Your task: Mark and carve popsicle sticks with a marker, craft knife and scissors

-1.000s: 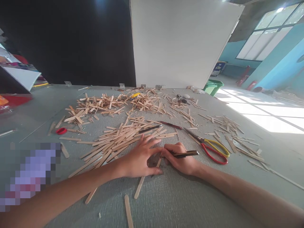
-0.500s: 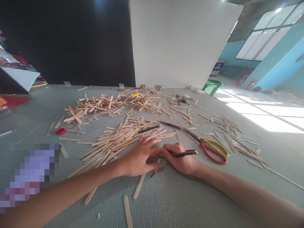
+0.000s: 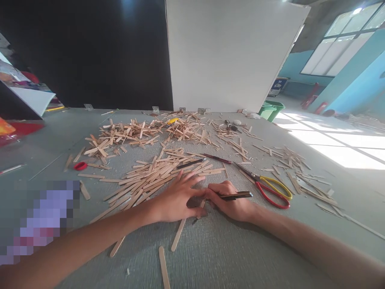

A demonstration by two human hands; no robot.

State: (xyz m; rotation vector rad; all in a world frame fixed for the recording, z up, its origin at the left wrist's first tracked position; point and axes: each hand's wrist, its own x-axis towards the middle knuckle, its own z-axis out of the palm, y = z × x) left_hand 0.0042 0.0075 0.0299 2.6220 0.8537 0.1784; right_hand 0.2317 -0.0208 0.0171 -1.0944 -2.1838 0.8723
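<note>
My left hand [image 3: 176, 198] lies on the grey table [image 3: 225, 257], fingers spread, thumb and forefinger pressing down a wooden craft stick [image 3: 179, 235] that runs toward me. My right hand [image 3: 230, 200] is closed round a dark knife-like tool [image 3: 236, 195], its tip down at the stick between the two hands. A big heap of loose wooden sticks [image 3: 150, 174] lies just beyond my left hand.
Red-and-yellow scissors [image 3: 266, 186] lie right of my right hand. More stick heaps [image 3: 141, 132] and offcuts [image 3: 294, 168] cover the far and right side. A red ring [image 3: 80, 165], pens [image 3: 216, 158], a white upright board [image 3: 228, 56] and a blurred patch [image 3: 42, 216] are also there.
Almost nothing: both hands stay on the stick, with my left thumb and the tool tip shifting slightly; the view has drifted a little.
</note>
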